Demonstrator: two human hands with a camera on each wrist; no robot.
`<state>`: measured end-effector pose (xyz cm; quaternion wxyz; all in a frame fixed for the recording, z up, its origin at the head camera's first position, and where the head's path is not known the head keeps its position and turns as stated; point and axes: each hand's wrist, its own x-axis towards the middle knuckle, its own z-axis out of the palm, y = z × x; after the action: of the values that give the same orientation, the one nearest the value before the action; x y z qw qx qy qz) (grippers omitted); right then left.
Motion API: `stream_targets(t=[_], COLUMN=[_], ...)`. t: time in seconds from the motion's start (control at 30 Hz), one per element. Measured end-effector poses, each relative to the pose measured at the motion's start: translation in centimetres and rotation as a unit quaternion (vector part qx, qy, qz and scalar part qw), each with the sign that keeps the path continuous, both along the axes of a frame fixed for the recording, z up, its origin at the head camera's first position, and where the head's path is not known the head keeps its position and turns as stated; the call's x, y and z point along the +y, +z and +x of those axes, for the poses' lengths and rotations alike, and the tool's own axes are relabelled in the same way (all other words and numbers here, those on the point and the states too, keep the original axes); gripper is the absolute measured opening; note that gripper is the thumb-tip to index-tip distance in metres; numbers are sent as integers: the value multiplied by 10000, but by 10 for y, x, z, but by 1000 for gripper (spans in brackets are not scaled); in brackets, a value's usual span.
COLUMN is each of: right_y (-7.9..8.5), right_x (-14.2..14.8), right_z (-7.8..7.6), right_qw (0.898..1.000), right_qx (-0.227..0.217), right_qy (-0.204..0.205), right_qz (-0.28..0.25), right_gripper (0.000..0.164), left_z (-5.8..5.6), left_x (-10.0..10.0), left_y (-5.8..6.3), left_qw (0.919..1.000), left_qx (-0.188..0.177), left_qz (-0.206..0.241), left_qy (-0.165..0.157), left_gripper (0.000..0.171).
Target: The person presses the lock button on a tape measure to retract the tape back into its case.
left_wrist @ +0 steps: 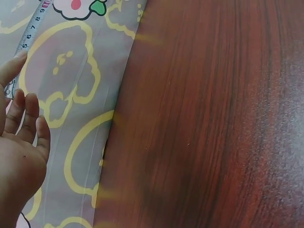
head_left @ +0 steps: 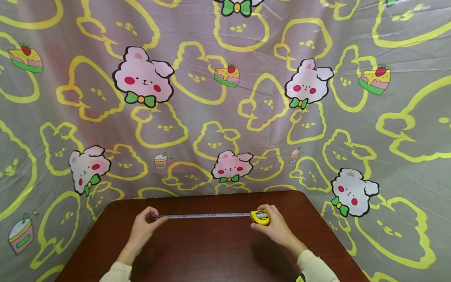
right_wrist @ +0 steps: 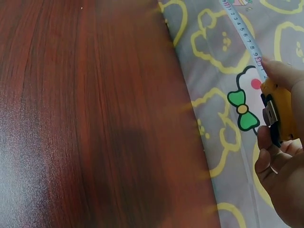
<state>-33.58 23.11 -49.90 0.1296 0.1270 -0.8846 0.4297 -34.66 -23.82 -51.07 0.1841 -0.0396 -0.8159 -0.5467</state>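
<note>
A yellow tape measure (head_left: 260,217) sits in my right hand (head_left: 276,227), gripped between thumb and fingers. Its white blade (head_left: 208,215) stretches level to the left, above the table. My left hand (head_left: 145,225) pinches the free end of the blade between thumb and fingertips. In the left wrist view, the blade (left_wrist: 33,28) with its numbers runs up from the left hand (left_wrist: 21,142). The right wrist view shows the yellow case (right_wrist: 281,111) held in the right hand (right_wrist: 285,180), with the blade (right_wrist: 244,35) coming out of it.
Below both hands lies a dark red-brown wooden table (head_left: 204,250) with rounded far corners. A grey curtain (head_left: 197,113) printed with yellow outlines and white bunny faces hangs behind the table and along both sides. Shadows of the hands fall on the tabletop.
</note>
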Motion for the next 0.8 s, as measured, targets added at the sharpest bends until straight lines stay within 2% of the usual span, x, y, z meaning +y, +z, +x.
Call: stream_targets(t=[0.27, 0.43, 0.8], right_y=[-2, -4, -6], right_x=[-3, -6, -15], right_z=[-1, -2, -1], right_qw=[10000, 9999, 9998], right_qx=[-58, -115, -155], right_qy=[24, 49, 125], right_qz=[2, -3, 4], right_gripper=[58, 61, 56], left_z=[-1, 1, 0], left_x=[3, 7, 15], left_y=[-4, -3, -6], left_qw=[9998, 9999, 9997], left_qx=[147, 58, 130], left_qz=[77, 114, 139], left_qy=[-50, -64, -159], left_gripper=[36, 36, 35])
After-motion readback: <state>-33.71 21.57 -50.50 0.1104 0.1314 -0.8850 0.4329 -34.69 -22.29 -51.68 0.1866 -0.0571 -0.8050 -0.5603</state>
